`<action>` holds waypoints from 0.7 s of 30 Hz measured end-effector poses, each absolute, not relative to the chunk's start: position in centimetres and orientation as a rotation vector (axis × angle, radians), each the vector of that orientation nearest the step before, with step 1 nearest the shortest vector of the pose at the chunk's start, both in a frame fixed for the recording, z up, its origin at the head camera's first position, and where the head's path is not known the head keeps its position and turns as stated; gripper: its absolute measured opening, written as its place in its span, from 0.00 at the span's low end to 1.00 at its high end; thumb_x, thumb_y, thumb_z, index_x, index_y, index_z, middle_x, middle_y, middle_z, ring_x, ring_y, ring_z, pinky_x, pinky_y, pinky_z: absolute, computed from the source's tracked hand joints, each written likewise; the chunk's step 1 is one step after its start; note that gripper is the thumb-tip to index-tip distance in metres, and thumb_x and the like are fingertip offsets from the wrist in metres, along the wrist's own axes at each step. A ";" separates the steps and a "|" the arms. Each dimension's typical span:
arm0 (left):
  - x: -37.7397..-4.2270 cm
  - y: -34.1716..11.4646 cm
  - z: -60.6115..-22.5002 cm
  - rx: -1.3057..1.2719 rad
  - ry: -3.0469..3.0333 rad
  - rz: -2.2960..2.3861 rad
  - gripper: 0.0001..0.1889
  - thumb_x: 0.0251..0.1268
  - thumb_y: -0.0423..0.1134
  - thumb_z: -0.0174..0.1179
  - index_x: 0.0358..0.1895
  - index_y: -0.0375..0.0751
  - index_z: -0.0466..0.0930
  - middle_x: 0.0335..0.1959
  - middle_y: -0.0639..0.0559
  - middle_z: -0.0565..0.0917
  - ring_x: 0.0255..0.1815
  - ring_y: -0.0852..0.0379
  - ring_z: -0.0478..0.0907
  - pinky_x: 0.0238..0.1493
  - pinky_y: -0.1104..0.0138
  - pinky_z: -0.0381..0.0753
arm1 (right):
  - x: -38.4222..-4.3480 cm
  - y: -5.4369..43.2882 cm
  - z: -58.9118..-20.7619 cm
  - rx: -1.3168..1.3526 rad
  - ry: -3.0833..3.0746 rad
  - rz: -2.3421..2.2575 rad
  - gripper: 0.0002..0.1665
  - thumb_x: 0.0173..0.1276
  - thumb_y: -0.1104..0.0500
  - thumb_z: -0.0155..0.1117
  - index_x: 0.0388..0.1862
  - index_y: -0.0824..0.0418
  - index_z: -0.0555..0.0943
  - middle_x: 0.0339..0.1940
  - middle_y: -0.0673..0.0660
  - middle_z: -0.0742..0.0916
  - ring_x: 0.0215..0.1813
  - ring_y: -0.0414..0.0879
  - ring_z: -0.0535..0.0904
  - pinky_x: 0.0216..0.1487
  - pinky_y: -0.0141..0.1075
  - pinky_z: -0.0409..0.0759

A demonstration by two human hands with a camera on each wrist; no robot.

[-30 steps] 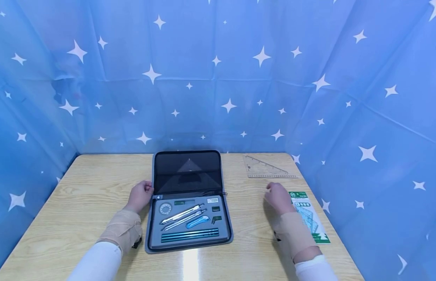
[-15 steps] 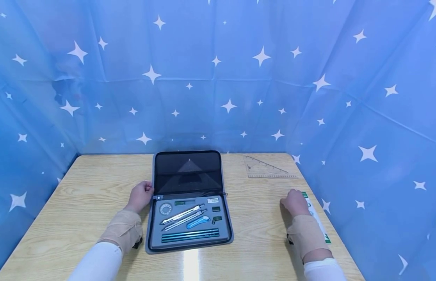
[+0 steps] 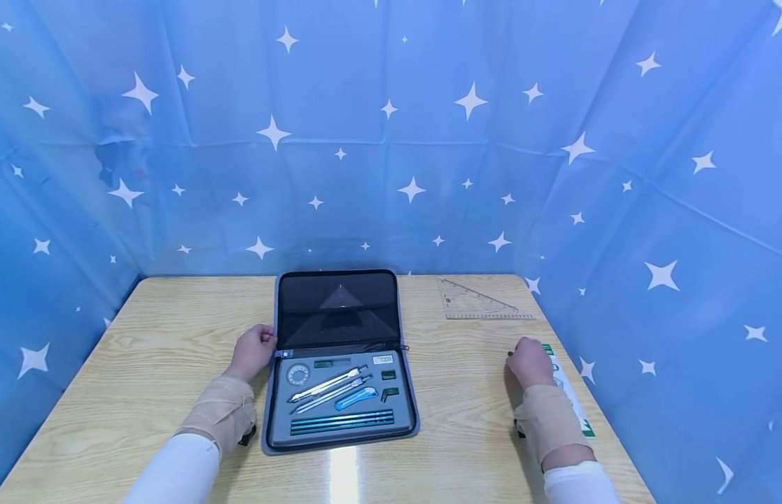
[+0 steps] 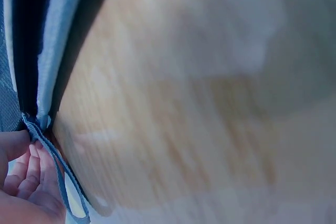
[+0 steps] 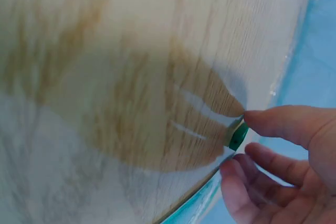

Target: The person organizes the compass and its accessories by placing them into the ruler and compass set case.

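Observation:
In the head view my left hand (image 3: 252, 352) holds the left edge of an open zip case (image 3: 406, 392), near its fold. The left wrist view shows thumb and fingertips at that edge, by a blue cord loop (image 4: 63, 174). The case holds pencils (image 3: 341, 422), a pair of compasses (image 3: 327, 383) and a blue cutter (image 3: 356, 399). My right hand (image 3: 532, 362) covers part of a green-and-white flat packet (image 3: 573, 395). In the right wrist view, thumb and curled fingers pinch a small green piece (image 5: 238, 136), which appears to be the packet's corner; the join is hidden.
A clear set square (image 3: 482, 301) lies at the back right of the wooden table (image 3: 176, 315). Blue star-printed curtains (image 3: 365, 105) stand behind and along both sides. The packet lies close to the table's right edge.
My right hand has moved right from the bare table onto the packet. A small dark tip now shows left of its fingers. My left hand and the case have stayed put.

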State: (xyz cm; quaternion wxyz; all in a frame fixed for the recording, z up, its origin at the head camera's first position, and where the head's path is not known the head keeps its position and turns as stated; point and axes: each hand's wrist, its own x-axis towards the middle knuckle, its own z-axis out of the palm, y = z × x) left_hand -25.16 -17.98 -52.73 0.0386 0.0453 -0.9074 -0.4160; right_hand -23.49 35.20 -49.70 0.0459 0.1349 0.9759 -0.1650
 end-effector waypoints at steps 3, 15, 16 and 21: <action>-25.2 -18.0 -52.8 0.145 -2.787 -1.270 0.10 0.62 0.29 0.53 0.43 0.25 0.75 0.35 0.36 0.80 0.39 0.45 0.77 0.38 0.64 0.75 | -23.4 35.2 -49.6 0.419 2.968 -0.507 0.07 0.61 0.66 0.56 0.31 0.72 0.77 0.24 0.63 0.81 0.26 0.51 0.76 0.24 0.40 0.74; -25.5 -18.4 -53.1 0.111 -2.754 -1.317 0.10 0.62 0.30 0.55 0.42 0.26 0.76 0.34 0.37 0.81 0.37 0.45 0.77 0.38 0.63 0.76 | -23.9 33.8 -49.7 0.360 2.993 -0.554 0.06 0.61 0.64 0.60 0.28 0.67 0.77 0.25 0.60 0.81 0.27 0.50 0.75 0.26 0.39 0.73; -25.5 -18.4 -53.2 0.103 -2.743 -1.327 0.10 0.62 0.31 0.55 0.42 0.26 0.76 0.33 0.38 0.81 0.37 0.45 0.77 0.38 0.61 0.76 | -24.1 33.4 -49.7 0.347 3.006 -0.575 0.06 0.60 0.63 0.62 0.28 0.67 0.77 0.26 0.60 0.81 0.27 0.49 0.75 0.26 0.39 0.73; -25.7 -18.6 -53.9 0.037 -2.672 -1.349 0.09 0.60 0.33 0.56 0.39 0.29 0.77 0.30 0.42 0.80 0.33 0.49 0.77 0.36 0.63 0.76 | -24.6 30.0 -49.6 0.245 3.059 -0.676 0.07 0.58 0.61 0.65 0.32 0.65 0.78 0.33 0.59 0.80 0.33 0.49 0.76 0.31 0.39 0.75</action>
